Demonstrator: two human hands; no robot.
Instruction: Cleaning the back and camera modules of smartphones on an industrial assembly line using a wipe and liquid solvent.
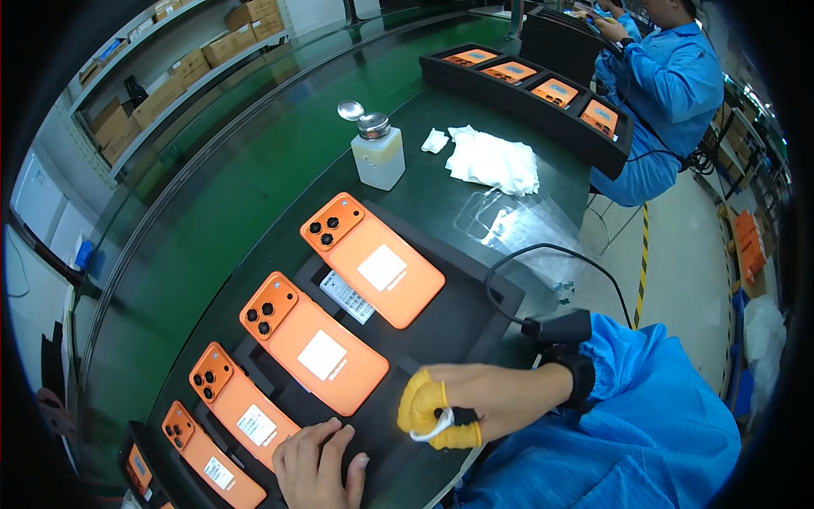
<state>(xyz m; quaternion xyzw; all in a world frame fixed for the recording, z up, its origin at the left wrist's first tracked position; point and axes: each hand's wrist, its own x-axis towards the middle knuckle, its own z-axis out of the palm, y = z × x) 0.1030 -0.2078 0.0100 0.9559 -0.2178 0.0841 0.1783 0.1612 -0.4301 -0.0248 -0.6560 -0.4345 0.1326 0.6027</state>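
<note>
Several orange smartphones lie back up, side by side, in a black foam tray (462, 318). The farthest phone (411, 284) and the phone beside it (360, 386) bear white square labels. At the lower edge my left hand (314, 465) rests with fingers stretched and thumb apart. Its fingertips lie by the lower end of a nearer phone (233, 392), partly covering it. Yellow finger cots cover fingers of my right hand (462, 403), which is curled above the tray. A white wipe (434, 426) is pinched in it, and something small and black shows beside the wipe.
A pump bottle (379, 159) with its lid raised stands beyond the tray, near white wipes (492, 159) and clear plastic film (526, 229). Another phone tray (526, 106) lies farther off. A black cable (585, 252) loops beside my right wrist. A co-worker (666, 85) sits at far right.
</note>
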